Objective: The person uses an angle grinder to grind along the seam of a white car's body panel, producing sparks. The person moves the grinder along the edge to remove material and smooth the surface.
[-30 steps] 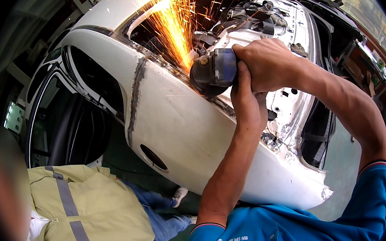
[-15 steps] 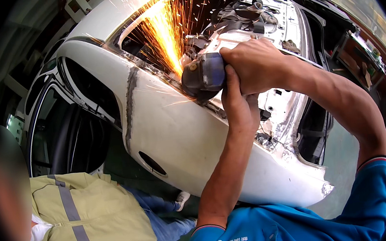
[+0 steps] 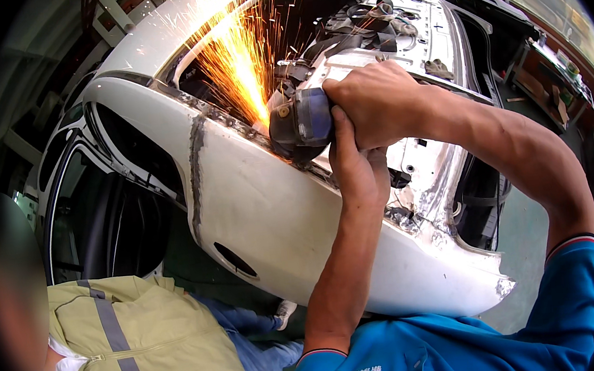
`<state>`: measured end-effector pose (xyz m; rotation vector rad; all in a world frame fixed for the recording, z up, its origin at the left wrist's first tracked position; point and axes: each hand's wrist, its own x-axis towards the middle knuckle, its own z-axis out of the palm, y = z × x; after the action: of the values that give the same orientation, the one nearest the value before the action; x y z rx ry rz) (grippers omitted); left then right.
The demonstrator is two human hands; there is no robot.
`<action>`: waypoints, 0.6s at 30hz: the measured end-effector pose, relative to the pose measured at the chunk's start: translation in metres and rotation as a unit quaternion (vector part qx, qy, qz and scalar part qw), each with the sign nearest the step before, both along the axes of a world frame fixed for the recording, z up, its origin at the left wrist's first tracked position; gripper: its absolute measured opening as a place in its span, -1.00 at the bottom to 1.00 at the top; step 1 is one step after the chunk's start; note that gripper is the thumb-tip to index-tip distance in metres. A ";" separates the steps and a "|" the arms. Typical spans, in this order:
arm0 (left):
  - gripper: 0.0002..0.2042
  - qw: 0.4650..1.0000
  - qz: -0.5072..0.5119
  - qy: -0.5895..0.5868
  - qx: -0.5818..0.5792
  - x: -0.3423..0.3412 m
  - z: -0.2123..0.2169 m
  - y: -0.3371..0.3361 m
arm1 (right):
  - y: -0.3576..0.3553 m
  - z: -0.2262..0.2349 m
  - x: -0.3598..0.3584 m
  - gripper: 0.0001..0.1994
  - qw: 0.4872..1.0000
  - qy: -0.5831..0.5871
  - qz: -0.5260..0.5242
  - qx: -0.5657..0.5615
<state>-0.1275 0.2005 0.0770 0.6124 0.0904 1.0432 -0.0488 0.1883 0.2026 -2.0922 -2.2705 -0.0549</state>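
Both my hands are closed round an angle grinder [image 3: 303, 123] with a dark head and a blue body. My right hand [image 3: 375, 101] wraps it from above and behind. Below it, my left hand [image 3: 358, 161] grips from underneath, its fingers partly hidden. The grinder's head sits on the upper edge of a white car's rear side panel [image 3: 271, 210], along a seam of rough, bare metal. Bright orange sparks [image 3: 242, 75] fan out from there, up and away over the window opening. The disc itself is hidden by the tool head and the glare.
A person in a khaki jacket [image 3: 147, 339] and jeans stands close at my left. Beyond them hangs an open car door [image 3: 90, 214]. Straps [image 3: 367, 22] lie on the white metal deck inside the car. A cluttered bench [image 3: 554, 79] stands at the far right.
The grinder and both hands have shifted slightly left along the panel's edge. The spark stream has moved left with it. The person beside me appears slightly lower in view.
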 end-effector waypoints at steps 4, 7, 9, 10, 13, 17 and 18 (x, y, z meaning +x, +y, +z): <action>-0.38 1.000 0.009 -0.010 -0.015 -0.003 0.004 -0.004 | -0.001 0.001 -0.004 -0.65 1.000 0.007 0.006 -0.006; -0.39 1.000 0.010 -0.003 -0.005 -0.001 0.003 0.002 | 0.000 0.003 -0.004 -0.73 1.000 -0.002 -0.002 0.016; -0.39 1.000 0.005 -0.001 -0.010 -0.003 0.003 0.002 | 0.001 0.003 -0.006 -0.73 1.000 -0.006 0.000 0.012; -0.39 1.000 0.000 0.000 -0.013 -0.002 0.002 0.001 | 0.001 0.002 -0.005 -0.73 1.000 -0.008 -0.001 0.010; -0.39 1.000 0.001 -0.002 -0.008 -0.003 0.004 -0.001 | 0.000 0.002 -0.004 -0.73 1.000 -0.008 0.003 0.011; -0.39 1.000 0.002 0.007 -0.008 -0.006 0.004 0.002 | 0.000 0.004 -0.008 -0.74 1.000 -0.005 0.004 0.007; -0.39 1.000 0.003 0.004 -0.006 -0.007 0.003 0.002 | 0.000 0.004 -0.009 -0.74 1.000 -0.002 0.004 0.007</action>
<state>-0.1341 0.2022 0.0799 0.6056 0.1056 1.0453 -0.0579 0.1884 0.2068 -2.0795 -2.2740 -0.0742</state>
